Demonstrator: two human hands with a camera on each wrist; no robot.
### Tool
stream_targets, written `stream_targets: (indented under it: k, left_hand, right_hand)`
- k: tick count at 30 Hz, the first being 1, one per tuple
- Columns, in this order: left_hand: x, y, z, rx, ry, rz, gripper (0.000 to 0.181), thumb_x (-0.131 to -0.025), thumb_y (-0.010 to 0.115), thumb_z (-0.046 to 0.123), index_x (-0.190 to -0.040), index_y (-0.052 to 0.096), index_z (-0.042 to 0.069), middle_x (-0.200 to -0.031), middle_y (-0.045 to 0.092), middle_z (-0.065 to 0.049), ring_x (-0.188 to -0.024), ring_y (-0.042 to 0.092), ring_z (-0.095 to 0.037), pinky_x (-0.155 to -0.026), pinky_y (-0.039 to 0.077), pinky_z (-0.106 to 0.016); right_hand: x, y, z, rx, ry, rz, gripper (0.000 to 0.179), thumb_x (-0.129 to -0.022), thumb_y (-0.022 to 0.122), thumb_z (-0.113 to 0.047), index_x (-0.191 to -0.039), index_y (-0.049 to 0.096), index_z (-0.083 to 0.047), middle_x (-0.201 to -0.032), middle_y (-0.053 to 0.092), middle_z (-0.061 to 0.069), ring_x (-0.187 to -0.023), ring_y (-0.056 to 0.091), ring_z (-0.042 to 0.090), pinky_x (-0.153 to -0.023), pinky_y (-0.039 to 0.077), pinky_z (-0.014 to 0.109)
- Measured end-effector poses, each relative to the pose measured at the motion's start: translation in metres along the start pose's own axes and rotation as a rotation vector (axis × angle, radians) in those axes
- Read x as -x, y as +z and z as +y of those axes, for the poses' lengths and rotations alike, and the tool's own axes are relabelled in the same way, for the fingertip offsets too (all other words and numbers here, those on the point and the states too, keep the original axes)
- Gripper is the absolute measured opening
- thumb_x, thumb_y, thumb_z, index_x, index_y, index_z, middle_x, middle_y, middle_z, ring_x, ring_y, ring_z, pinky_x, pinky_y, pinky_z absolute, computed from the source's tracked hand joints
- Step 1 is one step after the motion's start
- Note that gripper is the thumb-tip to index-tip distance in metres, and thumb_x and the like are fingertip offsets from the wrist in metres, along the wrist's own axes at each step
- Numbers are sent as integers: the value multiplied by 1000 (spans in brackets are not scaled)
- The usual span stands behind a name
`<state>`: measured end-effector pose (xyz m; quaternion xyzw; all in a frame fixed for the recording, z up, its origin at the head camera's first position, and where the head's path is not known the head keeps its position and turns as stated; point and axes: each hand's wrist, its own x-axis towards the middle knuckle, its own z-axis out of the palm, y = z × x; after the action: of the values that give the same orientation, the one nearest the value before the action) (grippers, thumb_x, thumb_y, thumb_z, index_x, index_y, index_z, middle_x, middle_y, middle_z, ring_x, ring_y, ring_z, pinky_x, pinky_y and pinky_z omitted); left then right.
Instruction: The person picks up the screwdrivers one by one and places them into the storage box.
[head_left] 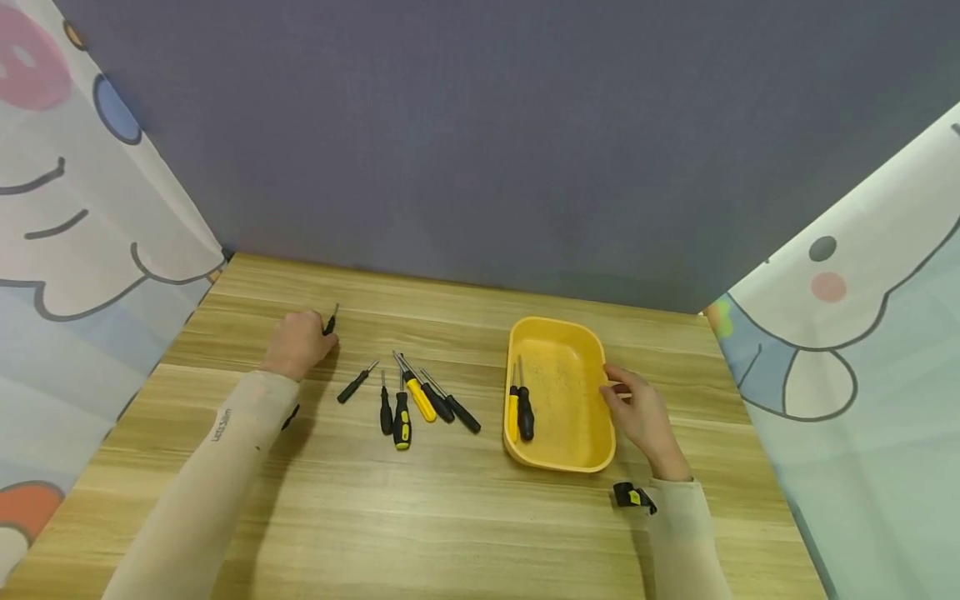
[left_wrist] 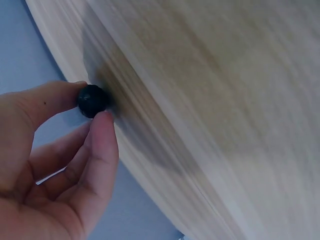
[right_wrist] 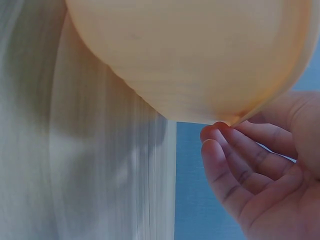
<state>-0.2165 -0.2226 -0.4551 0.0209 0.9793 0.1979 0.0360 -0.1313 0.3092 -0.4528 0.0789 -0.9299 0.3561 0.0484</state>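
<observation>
The left hand (head_left: 298,343) pinches a small black screwdriver (head_left: 330,323) by the butt of its handle, thumb and forefinger closed on the rounded black end, as the left wrist view shows plainly (left_wrist: 92,100). It sits on the wooden counter (head_left: 420,508), well to the left of the yellow tray (head_left: 592,454) and beyond the loose row of screwdrivers (head_left: 408,400) that lies between hand and tray.

The tool looks light and stiff: a thin metal shaft, a short hard handle, nothing that would bend or break. The handle seems smooth and narrow, so I'd judge a fingertip pinch at the very end likely to let it swing or roll; a hold further along the handle, nearer its middle, would steady it.

The right hand (head_left: 643,412) rests against the tray's right rim, fingers loosely bent and touching the edge rather than closing round it. Two screwdrivers (head_left: 519,408), one yellow-handled and one black, already lie inside the tray along its left wall. The tray looks like thin, rigid plastic, light enough to slide.
</observation>
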Motion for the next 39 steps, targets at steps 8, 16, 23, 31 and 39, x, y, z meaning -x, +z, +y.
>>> stream_targets:
  k: [8,16,23,31,39]
  left_hand:
    - [-4,-1,-2,22,4,-31,37,-92,69,14,-61,50,7,-53,49,-4,-46,44,-16,-44,38,-30]
    - [-3,-2,0,20,14,-39,38,-93,68,14,-61,48,8,-52,47,-3,-45,43,-14,-44,37,-29]
    - [2,-7,16,24,45,-46,37,-93,69,19,-61,51,10,-54,49,-2,-48,43,-15,-46,36,-30]
    - [10,-21,60,87,156,-43,38,-91,70,17,-57,53,12,-49,41,4,-44,34,-10,-44,29,-26]
    - [22,-29,110,84,273,-3,25,-88,74,15,-66,66,5,-61,58,-2,-48,43,-12,-49,38,-29]
  right_hand:
    - [0,0,-1,-4,1,0,38,-98,63,-3,-133,57,8,-128,60,26,-98,65,37,-81,55,50]
    - [0,0,-2,0,11,0,37,-99,62,-5,-134,57,7,-128,61,25,-99,65,36,-82,55,51]
    - [0,0,-2,-2,7,-1,37,-99,62,-5,-134,57,7,-128,61,25,-99,65,36,-81,55,50]
    - [-1,-1,-2,-10,9,1,37,-99,62,-5,-134,57,7,-128,60,25,-100,65,37,-82,55,51]
    - [-1,-1,-1,-12,18,-3,38,-99,62,-6,-134,57,7,-130,60,25,-100,65,36,-83,54,51]
